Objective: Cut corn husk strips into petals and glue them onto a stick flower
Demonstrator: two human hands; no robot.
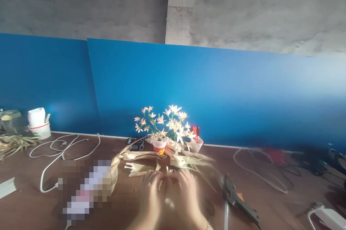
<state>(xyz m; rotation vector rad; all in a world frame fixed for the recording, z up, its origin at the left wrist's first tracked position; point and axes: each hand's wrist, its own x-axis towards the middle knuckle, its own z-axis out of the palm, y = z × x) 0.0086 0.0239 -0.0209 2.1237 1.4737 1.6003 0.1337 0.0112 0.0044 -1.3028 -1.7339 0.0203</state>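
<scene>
My left hand (151,184) and my right hand (185,183) meet low in the middle, over the brown table. Their fingers are closed and the fingertips come together around a small pale husk piece (169,171) with pointed tips, mostly hidden by the fingers. Just beyond lie dried corn husks (142,168). Behind them, a red and white paper cup (159,147) holds cream star-shaped husk flowers (175,125) on green stems. To the right of my right hand rests a black glue gun (235,194) with a pale glue stick (226,215).
A blurred power strip (86,194) lies left of my hands, with a looping white cable (54,158) behind it. A white tub (40,129) stands at the far left. More cables (259,172) run across the right side. A blue partition (216,96) closes the table's back edge.
</scene>
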